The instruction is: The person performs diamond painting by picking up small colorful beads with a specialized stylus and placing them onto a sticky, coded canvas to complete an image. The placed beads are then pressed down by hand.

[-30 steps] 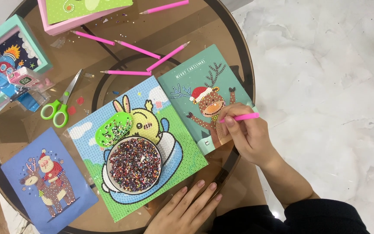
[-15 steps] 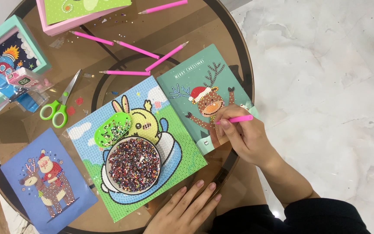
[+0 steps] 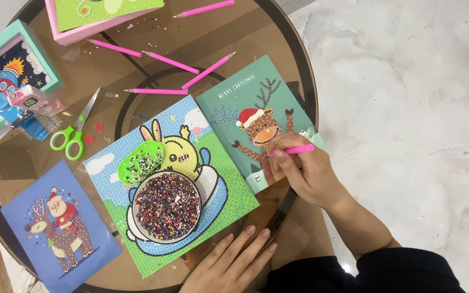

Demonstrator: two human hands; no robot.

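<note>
Holding pink pen (image 3: 293, 150), tip perhaps hidden

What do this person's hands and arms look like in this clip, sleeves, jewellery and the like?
Both hands are bare, no gloves. The right hand shows no ring or watch, and its forearm is bare up to a dark sleeve pushed back toward the elbow. The left hand has longish, neatly shaped nails with a pale pink tint; no jewellery shows.

Green-handled scissors (image 3: 70, 137), loose pink pens (image 3: 170, 62), bowl (image 3: 168, 206) of perhaps beads, blue reindeer card (image 3: 61, 228).
</note>
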